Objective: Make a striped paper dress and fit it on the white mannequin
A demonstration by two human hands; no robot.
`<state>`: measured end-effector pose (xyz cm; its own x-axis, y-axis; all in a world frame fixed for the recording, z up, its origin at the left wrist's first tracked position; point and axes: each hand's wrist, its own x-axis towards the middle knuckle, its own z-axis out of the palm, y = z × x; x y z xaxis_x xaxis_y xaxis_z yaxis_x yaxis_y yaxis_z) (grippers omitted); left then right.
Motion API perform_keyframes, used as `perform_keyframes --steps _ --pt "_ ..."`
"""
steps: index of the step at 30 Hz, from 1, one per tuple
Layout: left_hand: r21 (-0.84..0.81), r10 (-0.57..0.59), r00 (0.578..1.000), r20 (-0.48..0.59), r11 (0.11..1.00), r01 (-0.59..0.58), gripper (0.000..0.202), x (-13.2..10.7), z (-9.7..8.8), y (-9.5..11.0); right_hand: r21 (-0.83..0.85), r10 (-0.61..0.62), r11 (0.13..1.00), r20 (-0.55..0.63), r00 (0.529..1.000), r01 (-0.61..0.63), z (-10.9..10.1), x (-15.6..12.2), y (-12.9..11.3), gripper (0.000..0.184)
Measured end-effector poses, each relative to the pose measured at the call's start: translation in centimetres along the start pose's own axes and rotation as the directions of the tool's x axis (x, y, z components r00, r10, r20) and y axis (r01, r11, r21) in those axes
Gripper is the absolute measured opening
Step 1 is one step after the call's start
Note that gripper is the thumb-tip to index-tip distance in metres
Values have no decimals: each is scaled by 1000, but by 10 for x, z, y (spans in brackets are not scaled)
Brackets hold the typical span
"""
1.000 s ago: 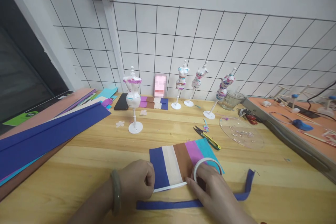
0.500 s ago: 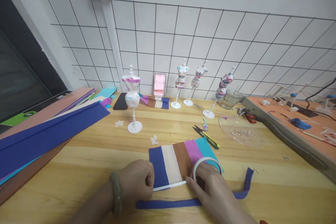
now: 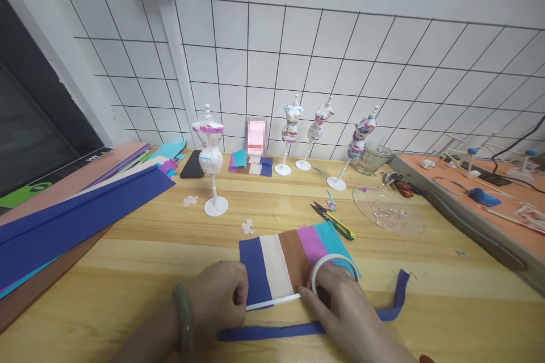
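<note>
A row of paper strips (image 3: 293, 255), blue, cream, brown, pink and teal side by side, lies on the wooden table near me. My left hand (image 3: 219, 298) pinches the free end of a white tape strip (image 3: 275, 301) at the row's near left corner. My right hand (image 3: 340, 309) holds the tape roll (image 3: 334, 272) on the right part of the row, with the tape stretched along the near edge. A long dark blue paper strip (image 3: 306, 326) lies under and in front of my right hand.
Small scissors (image 3: 332, 220) lie behind the strips. A white mannequin (image 3: 209, 161) stands further back left, three more (image 3: 317, 133) along the grid wall, with a black phone (image 3: 192, 164). Long coloured paper sheets (image 3: 80, 215) fill the left; a clear dish (image 3: 387, 211) and orange board (image 3: 489, 198) sit right.
Both hands keep their hold on the tape in the same place. The camera has tilted slightly, and a small paper flower has appeared behind the strips.
</note>
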<state>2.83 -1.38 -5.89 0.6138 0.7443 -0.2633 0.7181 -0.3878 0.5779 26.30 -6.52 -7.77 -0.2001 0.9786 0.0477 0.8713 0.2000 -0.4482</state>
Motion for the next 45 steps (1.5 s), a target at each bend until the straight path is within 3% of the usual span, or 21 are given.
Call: perform_keyframes --steps 17,45 --pt "141 -48 999 2 989 47 17 -2 -1 10 -44 17 999 -10 1000 -18 -3 1 -4 26" --pt "160 -99 995 8 982 96 17 -6 -3 17 -72 -29 997 -25 999 28 3 0 -2 19"
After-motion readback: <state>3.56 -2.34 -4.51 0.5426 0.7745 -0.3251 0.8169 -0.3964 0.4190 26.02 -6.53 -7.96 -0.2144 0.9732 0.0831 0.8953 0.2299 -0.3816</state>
